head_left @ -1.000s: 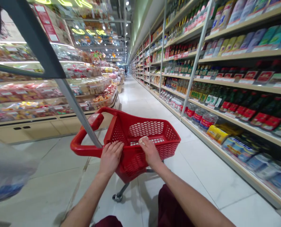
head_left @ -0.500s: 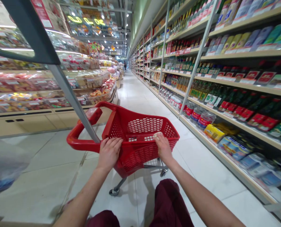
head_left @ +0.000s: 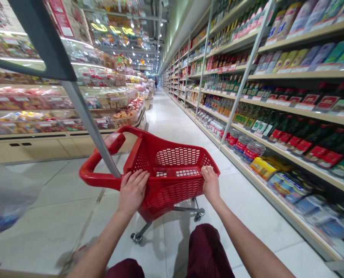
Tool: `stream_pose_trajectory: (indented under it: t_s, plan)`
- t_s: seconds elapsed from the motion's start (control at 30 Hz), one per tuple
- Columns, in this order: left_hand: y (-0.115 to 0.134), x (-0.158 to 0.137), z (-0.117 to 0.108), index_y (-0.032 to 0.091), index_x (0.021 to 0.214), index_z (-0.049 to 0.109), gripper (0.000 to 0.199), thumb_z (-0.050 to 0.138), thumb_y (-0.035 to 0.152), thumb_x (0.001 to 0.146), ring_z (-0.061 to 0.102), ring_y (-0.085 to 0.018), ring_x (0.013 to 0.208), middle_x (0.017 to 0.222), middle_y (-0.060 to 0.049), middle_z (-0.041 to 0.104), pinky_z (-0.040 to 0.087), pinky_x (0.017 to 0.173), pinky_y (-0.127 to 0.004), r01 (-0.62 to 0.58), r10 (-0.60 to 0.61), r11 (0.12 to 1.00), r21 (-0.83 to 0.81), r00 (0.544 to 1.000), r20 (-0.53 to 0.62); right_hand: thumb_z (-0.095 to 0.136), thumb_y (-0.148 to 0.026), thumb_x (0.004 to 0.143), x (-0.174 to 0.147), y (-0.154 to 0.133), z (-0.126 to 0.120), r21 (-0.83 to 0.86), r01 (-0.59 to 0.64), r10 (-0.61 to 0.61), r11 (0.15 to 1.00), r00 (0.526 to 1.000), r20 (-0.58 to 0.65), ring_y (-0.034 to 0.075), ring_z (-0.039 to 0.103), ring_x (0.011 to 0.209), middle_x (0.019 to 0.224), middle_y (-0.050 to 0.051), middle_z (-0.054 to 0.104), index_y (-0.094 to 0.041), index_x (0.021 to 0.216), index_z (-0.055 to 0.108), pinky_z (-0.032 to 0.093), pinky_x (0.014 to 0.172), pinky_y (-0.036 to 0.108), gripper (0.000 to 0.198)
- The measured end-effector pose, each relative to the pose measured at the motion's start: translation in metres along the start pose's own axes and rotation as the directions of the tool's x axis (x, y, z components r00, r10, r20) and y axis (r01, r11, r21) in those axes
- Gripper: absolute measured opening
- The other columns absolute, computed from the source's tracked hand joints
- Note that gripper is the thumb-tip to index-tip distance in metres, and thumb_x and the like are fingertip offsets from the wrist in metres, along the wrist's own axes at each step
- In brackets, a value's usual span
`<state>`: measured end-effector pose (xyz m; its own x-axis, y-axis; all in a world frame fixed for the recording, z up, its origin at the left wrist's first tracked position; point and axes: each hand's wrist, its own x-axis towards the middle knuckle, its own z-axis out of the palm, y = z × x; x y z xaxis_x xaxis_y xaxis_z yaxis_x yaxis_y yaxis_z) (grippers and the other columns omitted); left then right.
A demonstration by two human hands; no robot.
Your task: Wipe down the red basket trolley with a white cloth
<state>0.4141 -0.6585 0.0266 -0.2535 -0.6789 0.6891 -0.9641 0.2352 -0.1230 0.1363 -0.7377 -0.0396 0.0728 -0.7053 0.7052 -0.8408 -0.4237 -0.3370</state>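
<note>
A red plastic shopping cart (head_left: pixel 169 197) with perforated walls stands in front of me on its wheels. My left hand (head_left: pixel 133 191) grips its near rim at the handle end, fingers curled over the edge. At the other end of that rim, my right hand (head_left: pixel 211 183) presses a small white cloth (head_left: pixel 207 168) against the top edge. Most of the cloth is hidden under the fingers. The cart's red looped handle (head_left: pixel 88 175) extends to the left. A grey metal pole (head_left: pixel 88 123) with a dark grip crosses in front of it.
Shelves of bottles (head_left: pixel 299 131) line the right side, with packs of cans (head_left: pixel 287 185) at the bottom. A display of packaged food (head_left: pixel 53 100) runs along the left. A clear plastic bag (head_left: pixel 7 197) hangs at the left edge. White floor tiles (head_left: pixel 160 116) stretch along the aisle.
My right hand has slid right along the rim with the cloth, toward the cart's far corner. My left hand keeps its place on the rim. The view has shifted slightly.
</note>
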Motion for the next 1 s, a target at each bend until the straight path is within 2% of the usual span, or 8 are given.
stream_pose_trajectory:
  t_s: [0.2,0.37,0.43,0.57,0.67,0.77,0.93,1.0]
  plan:
    - [0.0,-0.003,-0.003,0.026,0.11,0.055,0.034,0.04,0.017,0.081,0.049,-0.021,0.108,0.112,0.001,0.06,0.021,0.099,-0.041,0.04,-0.04,0.999,0.003,0.999,0.004,0.032,0.001,0.073,-0.007,-0.049,0.019,0.142,0.328,-0.341,0.934,0.937,0.073,0.019,0.025,0.127,0.129,0.009,0.045,-0.017,0.121,0.048,0.029,0.1,0.043,0.052]
    - [0.002,-0.004,-0.006,0.024,0.112,0.054,0.036,0.04,0.016,0.08,0.045,-0.022,0.113,0.115,0.001,0.058,0.019,0.101,-0.043,0.055,-0.056,0.998,0.029,0.997,0.046,0.03,0.003,0.072,-0.009,-0.011,0.011,-0.009,0.058,-0.058,0.998,0.998,-0.012,0.022,0.028,0.126,0.125,0.012,0.048,-0.015,0.117,0.051,0.029,0.097,0.048,0.053]
    - [0.004,-0.004,-0.006,0.024,0.112,0.054,0.036,0.04,0.016,0.08,0.044,-0.022,0.114,0.116,0.0,0.057,0.017,0.101,-0.044,0.074,-0.075,0.996,0.04,0.996,0.048,0.031,0.003,0.071,-0.008,-0.007,0.013,0.004,0.093,-0.093,0.996,0.995,-0.026,0.021,0.027,0.126,0.125,0.012,0.048,-0.014,0.116,0.051,0.028,0.099,0.047,0.052]
    - [0.006,-0.003,-0.004,0.024,0.115,0.052,0.035,0.04,0.021,0.082,0.043,-0.023,0.115,0.119,-0.002,0.055,0.019,0.1,-0.044,0.03,-0.035,0.996,0.085,0.997,0.066,0.033,0.002,0.071,-0.006,-0.006,0.014,0.073,0.332,-0.337,0.94,0.938,0.077,0.019,0.026,0.127,0.127,0.01,0.047,-0.014,0.117,0.051,0.028,0.101,0.043,0.052]
    - [0.003,-0.003,-0.002,0.023,0.116,0.052,0.034,0.04,0.025,0.084,0.045,-0.024,0.112,0.119,-0.004,0.056,0.022,0.099,-0.044,-0.005,-0.005,0.992,0.129,0.997,0.076,0.033,0.002,0.07,-0.002,0.024,0.006,-0.023,0.139,-0.138,0.99,0.99,0.036,0.021,0.032,0.123,0.123,0.012,0.049,-0.014,0.117,0.051,0.031,0.097,0.044,0.053]
    - [-0.003,-0.002,0.002,0.024,0.115,0.052,0.033,0.04,0.025,0.084,0.046,-0.024,0.109,0.116,-0.004,0.057,0.024,0.097,-0.043,-0.009,-0.001,0.99,0.143,0.997,0.072,0.032,0.001,0.069,0.002,0.049,0.002,-0.075,-0.019,0.018,0.997,1.0,-0.014,0.024,0.038,0.119,0.119,0.015,0.052,-0.011,0.114,0.053,0.034,0.094,0.046,0.051]
    - [-0.013,0.0,0.005,0.024,0.108,0.056,0.03,0.041,0.023,0.082,0.049,-0.023,0.103,0.109,-0.004,0.061,0.024,0.096,-0.043,0.012,-0.02,0.99,0.141,0.998,0.06,0.034,0.001,0.068,0.004,0.052,0.004,-0.04,0.118,-0.115,0.992,0.991,0.071,0.021,0.039,0.118,0.12,0.01,0.052,-0.015,0.112,0.055,0.034,0.096,0.04,0.051]
    - [-0.017,0.0,0.005,0.024,0.107,0.057,0.029,0.042,0.023,0.082,0.049,-0.023,0.102,0.107,-0.003,0.062,0.024,0.096,-0.043,0.017,-0.025,0.989,0.15,0.998,0.05,0.033,0.001,0.068,0.004,0.053,0.001,-0.057,0.092,-0.089,0.994,0.994,0.062,0.021,0.039,0.118,0.118,0.011,0.053,-0.015,0.113,0.054,0.035,0.094,0.041,0.051]
